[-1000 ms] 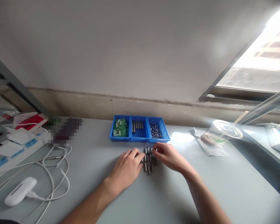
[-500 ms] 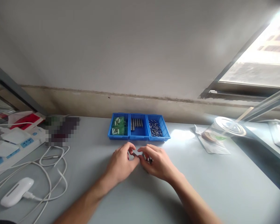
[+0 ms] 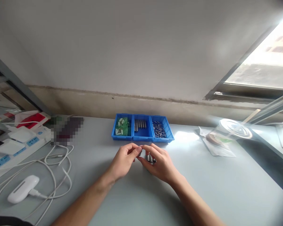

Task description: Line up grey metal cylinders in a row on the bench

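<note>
Left hand [image 3: 124, 160] and right hand [image 3: 159, 161] fingertips together, pinching one small dark metal piece [image 3: 140, 148] above a loose pile [image 3: 151, 158]; likely light, stiff, slippery, best gripped at its ends.

The right hand [image 3: 160, 163] covers most of the little dark metal pieces [image 3: 151, 158], so they can't be counted. Whatever the fingertips pinch is too tiny to see. A blurry patch [image 3: 66, 130] hides something. The power strip [image 3: 4, 153] runs off the left edge.
</note>
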### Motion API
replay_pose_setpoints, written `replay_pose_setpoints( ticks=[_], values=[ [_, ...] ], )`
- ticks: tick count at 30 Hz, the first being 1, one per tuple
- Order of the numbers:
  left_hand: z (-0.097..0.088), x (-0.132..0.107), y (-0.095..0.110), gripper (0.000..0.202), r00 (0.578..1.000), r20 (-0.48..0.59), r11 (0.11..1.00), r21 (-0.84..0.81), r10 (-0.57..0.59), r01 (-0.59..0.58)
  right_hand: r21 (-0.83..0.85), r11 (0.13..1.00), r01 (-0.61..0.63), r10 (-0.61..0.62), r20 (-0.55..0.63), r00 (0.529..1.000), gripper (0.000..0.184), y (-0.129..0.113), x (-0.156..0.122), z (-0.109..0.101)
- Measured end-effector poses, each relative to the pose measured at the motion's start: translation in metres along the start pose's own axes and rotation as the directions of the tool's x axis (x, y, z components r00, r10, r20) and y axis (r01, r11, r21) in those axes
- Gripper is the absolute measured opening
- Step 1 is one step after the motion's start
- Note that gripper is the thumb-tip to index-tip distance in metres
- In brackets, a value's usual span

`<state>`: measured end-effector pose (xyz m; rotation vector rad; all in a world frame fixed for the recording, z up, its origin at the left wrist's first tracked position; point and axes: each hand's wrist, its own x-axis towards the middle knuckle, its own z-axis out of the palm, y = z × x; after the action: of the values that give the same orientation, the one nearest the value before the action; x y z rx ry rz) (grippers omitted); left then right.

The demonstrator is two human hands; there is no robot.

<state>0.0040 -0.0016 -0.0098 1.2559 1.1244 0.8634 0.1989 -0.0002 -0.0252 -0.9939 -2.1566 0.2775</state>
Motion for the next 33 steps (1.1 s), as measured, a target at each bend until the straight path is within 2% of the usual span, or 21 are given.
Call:
replay_pose_setpoints(
  ticks=[8,12,17,20,23,25,27,30,32,33],
  values=[
    [0.008,0.001,-0.001,0.058,0.999,-0.032,0.995,-0.096,-0.016,0.013,0.018,1.0,-0.017,0.018,-0.078,0.997,0.027,-0.002,0.001,0.002],
    [0.007,-0.001,0.001,0.048,0.999,-0.033,0.999,-0.045,0.024,-0.025,0.034,0.999,-0.003,0.008,-0.152,0.988,0.032,-0.005,0.004,0.001],
    [0.006,-0.005,0.005,0.045,0.999,-0.005,0.999,-0.029,0.036,-0.036,0.017,1.0,0.003,0.0,-0.173,0.985,0.036,-0.011,0.006,0.001],
    [0.006,-0.005,0.008,0.048,1.0,-0.024,0.997,-0.072,-0.004,0.002,-0.018,1.0,0.023,-0.026,-0.191,0.981,0.032,-0.009,0.014,-0.006],
    [0.005,-0.006,0.011,0.048,0.995,-0.087,0.993,-0.112,-0.048,0.038,-0.133,0.991,-0.007,-0.02,-0.197,0.98,0.025,0.0,0.037,-0.022],
    [0.004,-0.007,0.011,0.045,0.993,-0.092,0.992,-0.113,-0.071,0.061,-0.253,0.964,-0.086,0.064,-0.093,0.994,0.025,0.009,0.061,-0.032],
    [0.003,-0.007,0.012,0.041,0.993,-0.088,0.992,-0.104,-0.082,0.073,-0.422,0.894,-0.149,0.207,0.096,0.974,0.029,0.018,0.086,-0.036],
    [0.003,-0.009,0.013,0.04,0.994,-0.072,0.994,-0.087,-0.079,0.073,-0.616,0.785,-0.065,0.37,0.382,0.847,0.028,0.028,0.117,-0.032],
    [0.003,-0.01,0.014,0.039,0.996,-0.056,0.995,-0.079,-0.063,0.058,-0.648,0.762,0.002,0.401,0.474,0.784,0.026,0.032,0.131,-0.028],
    [0.003,-0.01,0.014,0.039,0.997,-0.052,0.996,-0.077,-0.053,0.049,-0.65,0.76,0.018,0.401,0.491,0.773,0.027,0.033,0.136,-0.026]
  ],
)
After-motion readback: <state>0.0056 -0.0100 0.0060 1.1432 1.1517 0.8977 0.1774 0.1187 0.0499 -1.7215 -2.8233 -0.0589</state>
